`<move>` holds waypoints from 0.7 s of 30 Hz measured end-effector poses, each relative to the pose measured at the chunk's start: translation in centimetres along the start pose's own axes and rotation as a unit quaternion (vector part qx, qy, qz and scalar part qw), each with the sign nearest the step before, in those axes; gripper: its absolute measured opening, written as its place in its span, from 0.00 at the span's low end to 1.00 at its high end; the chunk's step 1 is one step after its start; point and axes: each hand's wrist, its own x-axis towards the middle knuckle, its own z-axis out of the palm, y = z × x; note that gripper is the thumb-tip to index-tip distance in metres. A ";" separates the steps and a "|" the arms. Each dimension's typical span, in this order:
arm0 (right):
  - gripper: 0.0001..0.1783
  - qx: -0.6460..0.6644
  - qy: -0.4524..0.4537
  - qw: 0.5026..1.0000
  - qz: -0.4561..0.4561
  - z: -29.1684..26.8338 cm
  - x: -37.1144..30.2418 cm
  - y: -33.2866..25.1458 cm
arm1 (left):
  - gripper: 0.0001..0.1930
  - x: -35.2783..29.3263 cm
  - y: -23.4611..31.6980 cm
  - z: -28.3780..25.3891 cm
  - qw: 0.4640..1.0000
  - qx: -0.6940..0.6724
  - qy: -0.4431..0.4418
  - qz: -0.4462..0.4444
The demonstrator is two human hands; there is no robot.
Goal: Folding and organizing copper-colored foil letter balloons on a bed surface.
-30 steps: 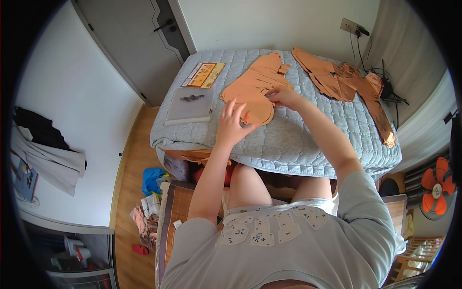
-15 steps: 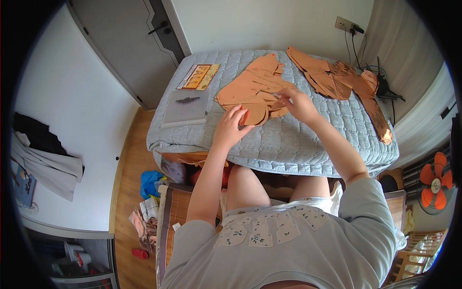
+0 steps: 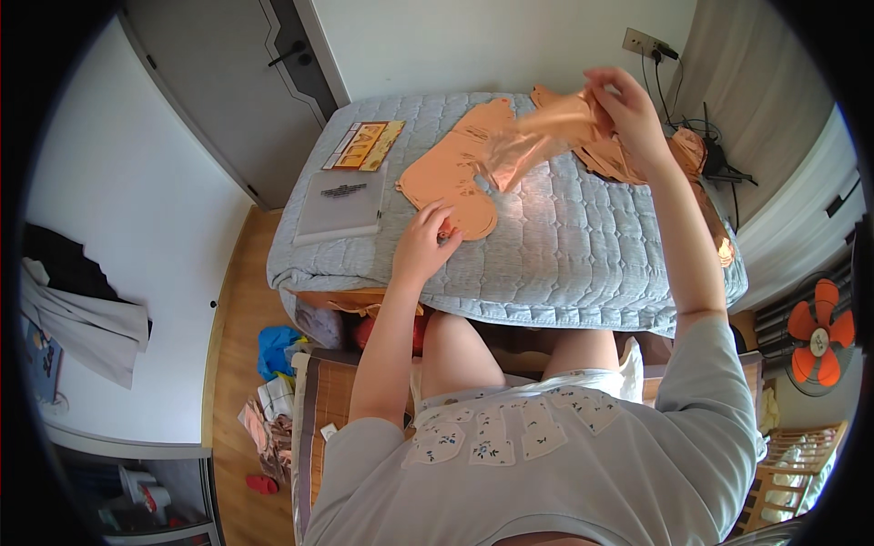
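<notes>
Fingers of the right hand (image 3: 630, 114) pinch a glossy copper-coloured foil sheet (image 3: 537, 146) and hold it aloft over a quilted grey mattress (image 3: 564, 246), its loose end hanging near a flat orange-copper foil stack (image 3: 446, 168). The left hand (image 3: 421, 244) lies over the stack's near end, thumb and fingers curved around a small orange-red patch; whether they grip or merely rest, one cannot tell. The raised sheet and right hand partly block the view of a second copper foil piece (image 3: 614, 166), which lies on the mattress's right side, close to a black device with upright prongs (image 3: 719, 162). Left of the stack lie a translucent grey pouch (image 3: 335, 211) and, just beyond it, a yellow-and-brown printed card (image 3: 366, 146). Farther out, cables drop from a wall outlet (image 3: 642, 43), a grey door (image 3: 228, 86) stands beyond the bed's far left corner, and an orange-bladed fan (image 3: 819, 342) sits at right. On the wooden floor at left lie a blue plastic bag (image 3: 275, 351) and crumpled copper foil (image 3: 270, 441).
</notes>
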 end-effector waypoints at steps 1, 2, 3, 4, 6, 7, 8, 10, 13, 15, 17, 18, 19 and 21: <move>0.13 -0.027 0.018 0.999 -0.010 1.0 1.6 -0.4 | 0.20 -0.3 -0.6 -0.1 1.000 0.017 0.017 0.001; 0.13 -0.026 0.017 0.999 -0.011 1.6 3.4 0.1 | 0.19 -0.3 -1.0 0.0 0.999 0.032 0.033 0.004; 0.13 -0.010 0.023 0.999 -0.027 2.1 5.3 1.1 | 0.19 -0.2 -1.1 0.2 0.999 0.031 0.033 0.005; 0.13 0.005 0.029 0.999 -0.042 2.5 6.9 1.9 | 0.18 -0.1 -1.2 0.4 0.999 0.014 0.034 -0.022; 0.12 -0.023 0.053 0.995 -0.076 3.3 9.6 2.7 | 0.17 0.3 -0.8 0.8 0.998 -0.005 0.035 -0.048; 0.12 -0.048 0.073 0.990 -0.111 4.0 10.3 2.6 | 0.16 0.3 -0.6 0.7 0.998 -0.013 0.039 -0.054; 0.12 -0.048 0.073 0.990 -0.112 4.3 10.5 2.5 | 0.15 0.4 -0.4 0.8 0.997 -0.021 0.042 -0.060; 0.10 0.046 0.110 0.968 -0.220 5.0 10.9 2.3 | 0.15 0.7 -0.1 1.1 0.997 -0.013 0.051 -0.050; 0.10 0.028 0.096 0.929 -0.357 10.3 5.9 -2.2 | 0.14 -0.6 -1.5 0.0 0.996 0.008 0.069 -0.064; 0.11 -0.024 0.054 0.888 -0.456 10.6 3.1 -2.3 | 0.13 -0.4 -1.2 0.3 0.996 0.000 0.068 -0.065; 0.12 -0.032 0.022 0.910 -0.414 11.7 0.1 0.1 | 0.13 -0.2 -0.8 0.3 0.993 -0.015 0.075 -0.086; 0.12 -0.009 0.004 0.937 -0.349 12.7 -1.8 1.4 | 0.13 -0.2 -1.0 0.2 0.993 -0.014 0.076 -0.086; 0.12 0.003 0.008 0.962 -0.275 13.2 -3.1 3.7 | 0.14 0.0 -1.2 0.5 0.993 0.002 0.102 -0.060; 0.11 0.018 0.029 0.986 -0.166 14.2 -6.0 8.1 | 0.14 0.3 -1.1 1.0 0.991 0.015 0.128 -0.032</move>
